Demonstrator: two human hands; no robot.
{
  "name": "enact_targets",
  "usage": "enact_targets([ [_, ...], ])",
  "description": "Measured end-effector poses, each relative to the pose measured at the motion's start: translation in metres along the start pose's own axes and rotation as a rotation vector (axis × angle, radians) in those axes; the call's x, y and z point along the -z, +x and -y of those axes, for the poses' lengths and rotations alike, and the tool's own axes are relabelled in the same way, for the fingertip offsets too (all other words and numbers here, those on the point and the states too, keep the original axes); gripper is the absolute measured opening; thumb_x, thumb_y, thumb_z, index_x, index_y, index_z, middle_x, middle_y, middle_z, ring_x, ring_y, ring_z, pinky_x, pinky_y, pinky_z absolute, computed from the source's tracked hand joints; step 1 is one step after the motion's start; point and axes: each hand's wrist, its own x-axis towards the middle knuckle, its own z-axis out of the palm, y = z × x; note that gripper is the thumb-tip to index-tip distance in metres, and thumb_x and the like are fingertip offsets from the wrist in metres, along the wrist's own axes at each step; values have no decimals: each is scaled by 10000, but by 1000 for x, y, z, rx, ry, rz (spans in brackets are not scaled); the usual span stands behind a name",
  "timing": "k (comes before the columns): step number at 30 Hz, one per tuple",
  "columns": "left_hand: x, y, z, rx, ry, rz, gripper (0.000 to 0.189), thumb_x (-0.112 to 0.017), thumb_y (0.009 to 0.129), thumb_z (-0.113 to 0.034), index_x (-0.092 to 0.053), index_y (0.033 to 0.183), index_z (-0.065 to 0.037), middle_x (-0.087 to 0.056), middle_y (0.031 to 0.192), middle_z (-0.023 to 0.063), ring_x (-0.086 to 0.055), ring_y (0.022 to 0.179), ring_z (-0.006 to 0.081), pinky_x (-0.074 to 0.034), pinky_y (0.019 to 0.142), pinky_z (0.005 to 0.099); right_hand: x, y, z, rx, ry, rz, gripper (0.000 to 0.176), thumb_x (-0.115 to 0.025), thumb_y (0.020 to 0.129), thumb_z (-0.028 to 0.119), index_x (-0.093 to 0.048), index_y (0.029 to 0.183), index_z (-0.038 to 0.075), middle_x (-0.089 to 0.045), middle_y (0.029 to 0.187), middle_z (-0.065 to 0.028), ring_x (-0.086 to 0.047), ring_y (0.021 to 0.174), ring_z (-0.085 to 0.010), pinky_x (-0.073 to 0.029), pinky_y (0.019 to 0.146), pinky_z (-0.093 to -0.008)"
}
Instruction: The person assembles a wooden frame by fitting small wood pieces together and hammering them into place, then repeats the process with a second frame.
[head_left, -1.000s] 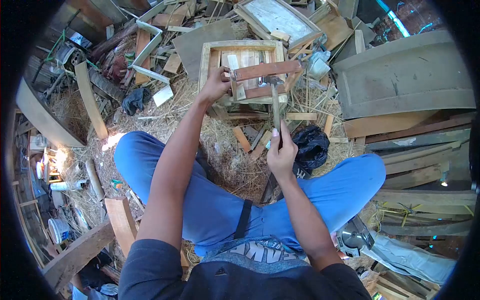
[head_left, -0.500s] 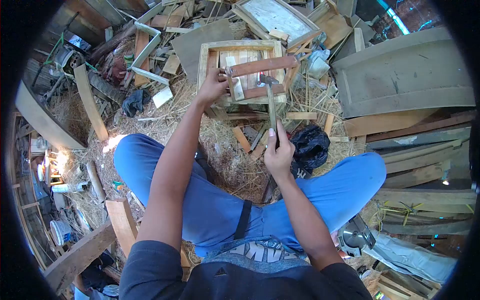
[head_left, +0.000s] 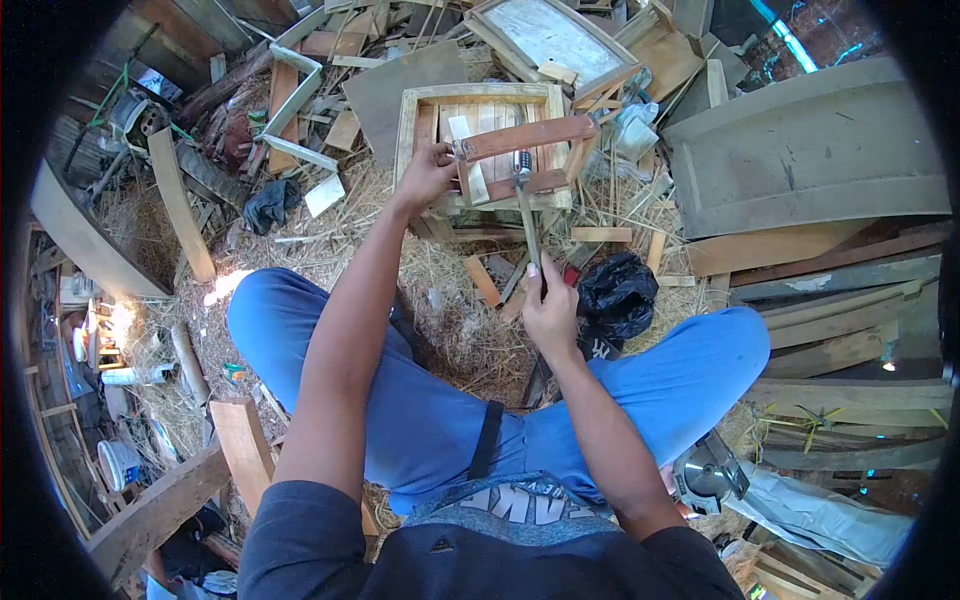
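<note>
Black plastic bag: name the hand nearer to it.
Right. The right hand is just left of the black plastic bag; the left hand is farther, up and left, at the wooden frame.

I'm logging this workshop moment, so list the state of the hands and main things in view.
Left hand, gripping the wooden frame's left end
Right hand, closed around the hammer's handle
Hammer, held, head away from the person; contact with the frame unclear
Wooden frame, held in front of the box
Slatted wooden box, open side up
Black plastic bag, crumpled
</note>
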Motion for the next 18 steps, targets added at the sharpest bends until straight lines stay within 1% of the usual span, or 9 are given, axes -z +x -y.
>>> enact_targets([
  [2,0,-2,-1,4,3,3,276,-597,967,-44,-590,1224,54,-722,1020,129,-698,857,178,-576,746,314,-2,-1,-1,68,26,-18,348,-554,1009,129,-585,1332,2,-641,815,-296,-685,739,-431,-508,618,-423],
  [3,-1,-5,-7,19,30,-6,273,-595,968,-46,-591,1223,54,-723,1019,131,-696,863,177,-575,753,315,-1,-1,2,67,25,-16,348,-554,1009,129,-585,1332,2,-641,815,-296,-685,739,-431,-508,618,-423],
  [5,-3,-9,-12,35,57,-14,271,-593,970,-47,-591,1222,53,-723,1018,133,-695,868,176,-573,759,315,1,-2,7,-24,7,26,356,-551,1007,117,-579,1337,-11,-638,803,-308,-688,730,-434,-509,610,-431],
  [10,-4,-9,-14,47,53,-25,269,-571,980,-43,-570,1232,49,-717,1050,140,-696,902,185,-568,794,320,-1,-3,6,-10,-34,15,368,-554,1003,114,-570,1329,-54,-638,821,-327,-697,768,-433,-515,623,-438],
  [12,-5,-11,-17,46,64,-23,269,-567,982,-41,-563,1235,50,-715,1054,143,-698,901,187,-570,790,320,-1,-3,6,-23,-50,24,371,-557,1001,116,-569,1324,-68,-638,823,-332,-700,777,-434,-517,626,-439],
  [15,-5,-13,-21,49,75,-20,271,-563,986,-39,-548,1240,55,-712,1050,149,-701,897,190,-573,782,319,-2,-3,5,26,-47,-22,369,-567,999,125,-578,1306,-78,-640,830,-336,-701,783,-435,-519,631,-443],
  [17,-5,-12,-20,53,74,-17,274,-563,987,-39,-542,1242,60,-711,1043,151,-701,894,191,-574,779,318,0,-3,9,-48,-68,17,363,-571,997,129,-586,1293,-81,-643,838,-337,-701,789,-438,-522,637,-443],
  [18,-3,-10,-18,77,36,0,322,-603,929,-18,-560,1245,24,-687,1048,118,-668,937,185,-543,811,316,0,-3,9,-48,-68,16,363,-571,997,129,-586,1293,-81,-643,838,-337,-701,789,-438,-522,637,-443],
])
